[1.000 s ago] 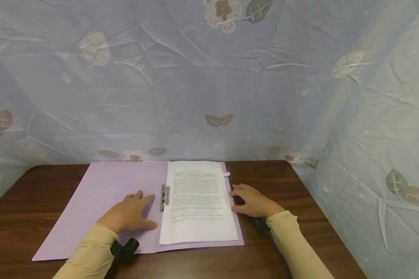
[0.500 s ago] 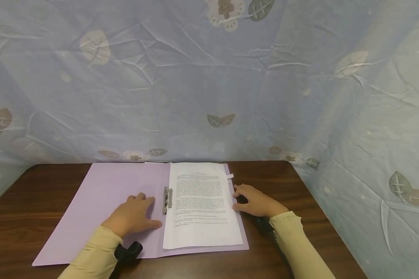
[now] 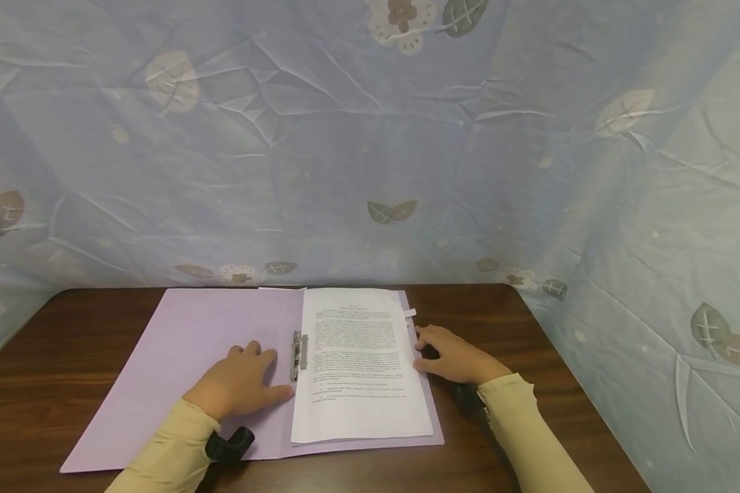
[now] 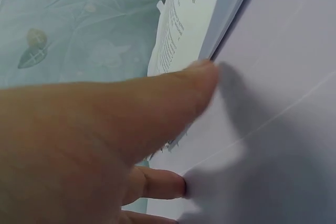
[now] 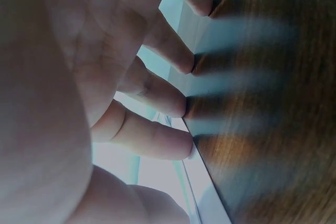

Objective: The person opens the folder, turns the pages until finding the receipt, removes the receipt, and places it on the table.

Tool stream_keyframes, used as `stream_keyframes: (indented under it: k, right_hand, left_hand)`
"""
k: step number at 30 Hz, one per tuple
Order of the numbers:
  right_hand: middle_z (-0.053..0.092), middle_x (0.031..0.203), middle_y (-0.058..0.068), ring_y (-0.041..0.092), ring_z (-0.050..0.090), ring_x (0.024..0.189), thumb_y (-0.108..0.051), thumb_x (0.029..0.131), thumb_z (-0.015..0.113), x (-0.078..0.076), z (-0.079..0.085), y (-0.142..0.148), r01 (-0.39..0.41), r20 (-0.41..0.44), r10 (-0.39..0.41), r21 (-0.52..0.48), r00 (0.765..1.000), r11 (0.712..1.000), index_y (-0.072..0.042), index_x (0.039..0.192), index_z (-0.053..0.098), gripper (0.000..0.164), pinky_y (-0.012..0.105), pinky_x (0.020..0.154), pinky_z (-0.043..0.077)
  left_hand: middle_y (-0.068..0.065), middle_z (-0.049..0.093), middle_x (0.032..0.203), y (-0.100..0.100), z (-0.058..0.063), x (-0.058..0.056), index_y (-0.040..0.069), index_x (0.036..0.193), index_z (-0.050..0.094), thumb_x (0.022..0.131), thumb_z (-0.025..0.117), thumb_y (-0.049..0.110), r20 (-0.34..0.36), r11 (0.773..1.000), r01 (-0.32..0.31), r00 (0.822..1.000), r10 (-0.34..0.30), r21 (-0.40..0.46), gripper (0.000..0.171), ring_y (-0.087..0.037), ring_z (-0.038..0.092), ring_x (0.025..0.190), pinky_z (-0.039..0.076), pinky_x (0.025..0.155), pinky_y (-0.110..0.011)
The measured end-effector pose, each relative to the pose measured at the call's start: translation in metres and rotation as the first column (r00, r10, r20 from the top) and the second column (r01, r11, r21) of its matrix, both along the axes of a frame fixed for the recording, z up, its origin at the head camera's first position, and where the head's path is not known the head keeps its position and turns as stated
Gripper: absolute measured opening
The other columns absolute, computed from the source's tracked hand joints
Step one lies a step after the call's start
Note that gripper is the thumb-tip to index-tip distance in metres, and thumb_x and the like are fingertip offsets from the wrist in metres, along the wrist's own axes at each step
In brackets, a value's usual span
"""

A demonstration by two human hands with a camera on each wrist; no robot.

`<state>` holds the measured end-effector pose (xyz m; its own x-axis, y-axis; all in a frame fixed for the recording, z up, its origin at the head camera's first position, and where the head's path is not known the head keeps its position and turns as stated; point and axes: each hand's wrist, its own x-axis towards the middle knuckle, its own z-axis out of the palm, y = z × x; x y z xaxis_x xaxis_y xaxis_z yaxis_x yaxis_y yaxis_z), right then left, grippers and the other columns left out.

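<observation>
Nearest the front edge of the dark wooden table (image 3: 68, 322), two pale yellow sleeves (image 3: 166, 452), each with a black wrist strap (image 3: 229, 444). Just beyond, on the open lilac folder (image 3: 160, 370), the left hand (image 3: 242, 382), palm down on the inside of the left cover, fingers spread and fairly straight, thumb tip close to the metal clip (image 3: 297, 355) at the folder's spine; nothing gripped. Right of that clip, a stack of printed white sheets (image 3: 360, 363) lying flat on the folder's right half. At the right edge of the folder, the right hand (image 3: 453, 356), fingers loosely bent, fingertips (image 5: 186, 108) down on the table wood beside the paper edges; thumb seemingly against the stack's edge, though hard to tell in the blurred wrist view; nothing clearly held. Near the folder's far right corner, a small white tab (image 3: 410, 313) jutting out past the sheets. Beyond the folder, behind the table's far edge, a crumpled blue cloth (image 3: 370, 137) printed with leaves and flowers.
</observation>
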<state>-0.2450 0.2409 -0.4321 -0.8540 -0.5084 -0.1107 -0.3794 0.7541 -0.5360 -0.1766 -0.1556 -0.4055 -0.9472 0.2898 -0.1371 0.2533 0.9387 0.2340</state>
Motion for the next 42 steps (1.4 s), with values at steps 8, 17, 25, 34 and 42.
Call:
stream_keyframes:
  k: [8, 17, 25, 34, 42]
  right_hand:
    - [0.044, 0.158, 0.023, 0.047, 0.033, 0.149, -0.02, 0.096, 0.072, 0.0007, -0.0025, 0.0011, -0.006, -0.015, 0.006, -0.006, 1.0, 1.0, -0.006, 0.112, 0.065, 0.022, 0.062, 0.119, 0.029]
    - [0.043, 0.159, 0.023, 0.047, 0.031, 0.15, -0.019, 0.097, 0.072, 0.0014, 0.0004, 0.0004, 0.002, -0.017, -0.001, 0.004, 1.0, 1.0, -0.005, 0.113, 0.065, 0.022, 0.063, 0.119, 0.027]
    - [0.043, 0.158, 0.024, 0.048, 0.032, 0.149, -0.018, 0.096, 0.072, 0.0033, 0.0025, -0.0022, 0.006, -0.016, -0.006, -0.001, 1.0, 1.0, -0.004, 0.113, 0.064, 0.023, 0.063, 0.119, 0.028]
    - [0.043, 0.158, 0.023, 0.048, 0.033, 0.149, -0.019, 0.096, 0.072, -0.0007, -0.0015, 0.0001, 0.002, -0.026, -0.002, -0.007, 1.0, 1.0, -0.003, 0.115, 0.064, 0.027, 0.063, 0.119, 0.028]
    - [0.049, 0.154, 0.023, 0.046, 0.039, 0.146, -0.022, 0.097, 0.072, -0.0025, 0.0013, 0.001, 0.011, -0.023, -0.011, -0.007, 1.0, 1.0, -0.008, 0.109, 0.069, 0.019, 0.062, 0.117, 0.033]
  left_hand:
    - [-0.026, 0.059, 0.115, 0.0037, -0.0005, 0.0018, -0.001, 0.127, 0.065, 0.081, 0.069, 0.075, -0.012, 0.999, -0.029, 0.999, 0.029, 0.024, 0.089, -0.046, 0.057, 0.1, 0.054, 0.081, -0.064]
    - [-0.025, 0.057, 0.114, 0.0068, -0.0017, 0.0035, -0.002, 0.122, 0.062, 0.069, 0.079, 0.075, -0.039, 1.0, -0.028, 0.999, 0.028, 0.006, 0.096, -0.043, 0.056, 0.097, 0.055, 0.072, -0.06]
    - [-0.028, 0.057, 0.119, 0.007, -0.0029, 0.0033, -0.004, 0.128, 0.06, 0.068, 0.083, 0.072, -0.029, 0.999, -0.041, 0.999, 0.041, 0.007, 0.099, -0.045, 0.056, 0.101, 0.055, 0.074, -0.062]
    - [-0.032, 0.055, 0.128, 0.0073, -0.0066, 0.0014, -0.005, 0.134, 0.058, 0.069, 0.083, 0.072, -0.009, 0.998, -0.065, 0.998, 0.066, 0.015, 0.104, -0.049, 0.056, 0.109, 0.054, 0.08, -0.064]
    - [-0.033, 0.056, 0.127, 0.0081, -0.0054, 0.0033, -0.007, 0.135, 0.057, 0.068, 0.084, 0.07, -0.013, 0.996, -0.08, 0.997, 0.08, 0.026, 0.106, -0.05, 0.056, 0.109, 0.054, 0.078, -0.066]
